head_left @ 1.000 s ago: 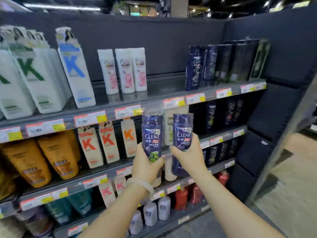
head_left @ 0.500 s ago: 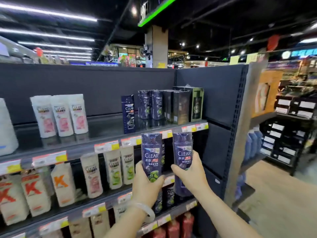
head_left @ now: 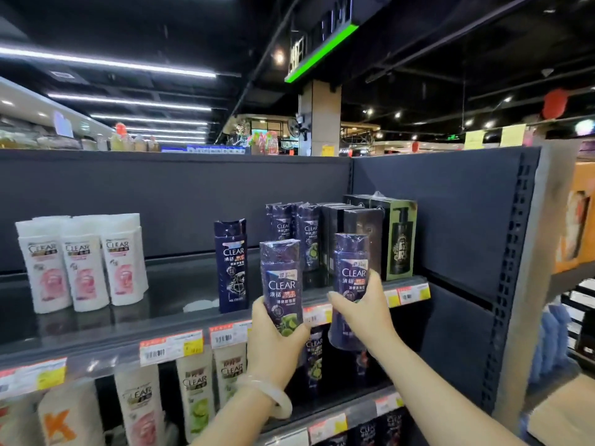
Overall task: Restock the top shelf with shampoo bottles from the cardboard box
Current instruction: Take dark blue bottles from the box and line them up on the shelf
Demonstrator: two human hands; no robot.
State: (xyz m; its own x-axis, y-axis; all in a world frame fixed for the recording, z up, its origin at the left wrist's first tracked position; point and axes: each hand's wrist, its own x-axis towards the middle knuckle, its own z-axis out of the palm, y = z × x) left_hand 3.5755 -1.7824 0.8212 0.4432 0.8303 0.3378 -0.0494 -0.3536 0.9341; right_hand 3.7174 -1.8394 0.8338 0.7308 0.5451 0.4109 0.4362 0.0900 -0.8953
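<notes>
1. Shampoo bottles: you hold two, not yet shelved. Your left hand [head_left: 273, 346] clasps the green-label bottle [head_left: 281, 284]; your right hand [head_left: 362, 312] clasps the other bottle [head_left: 349, 278].
2. Both hover at the top shelf [head_left: 180, 329] front edge.
3. Dark bottles [head_left: 296, 233] already stand just beyond your hands.
4. Bare shelf remains to your left. I can't see the cardboard box.

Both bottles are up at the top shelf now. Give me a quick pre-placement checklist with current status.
1. Left hand grips the left bottle: ok.
2. Right hand grips the right bottle: ok.
3. Both bottles upright, labels facing out: ok.
4. Bare top shelf surface between the white bottles and single dark bottle: ok.
5. Bottles already resting on the shelf: not ok, held in front.
6. Room behind the right bottle: cannot tell.
</notes>
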